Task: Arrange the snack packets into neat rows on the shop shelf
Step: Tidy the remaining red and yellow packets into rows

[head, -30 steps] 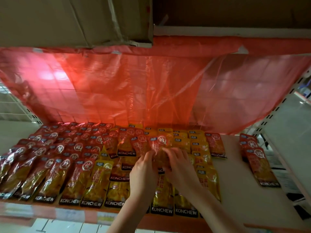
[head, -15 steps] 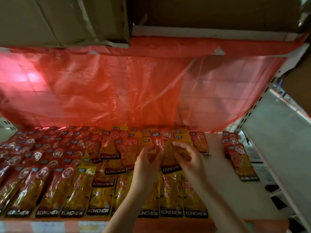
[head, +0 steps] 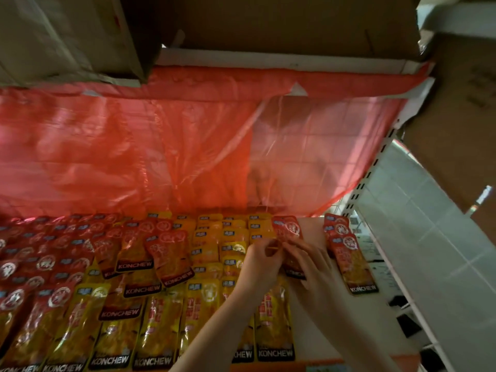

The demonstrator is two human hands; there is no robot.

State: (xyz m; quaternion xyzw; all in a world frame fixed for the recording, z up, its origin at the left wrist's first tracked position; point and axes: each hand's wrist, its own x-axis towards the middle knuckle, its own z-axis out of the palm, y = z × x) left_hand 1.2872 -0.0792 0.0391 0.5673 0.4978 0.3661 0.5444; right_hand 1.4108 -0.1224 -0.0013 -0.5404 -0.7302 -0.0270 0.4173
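left hand [head: 261, 264] | right hand [head: 311, 264] | both pinching red packet [head: 287, 229]

Both of my bare forearms reach up from the bottom edge and converge at centre right. My left hand [head: 261, 264] has its fingers curled inward, thumb and fingertips pinched together at the top. My right hand [head: 312, 267] lies just beside it, fingers extended forward and slightly bent, their tips meeting those of the left. The wrists angle toward each other, with the left forearm crossing low and the right one steeper.
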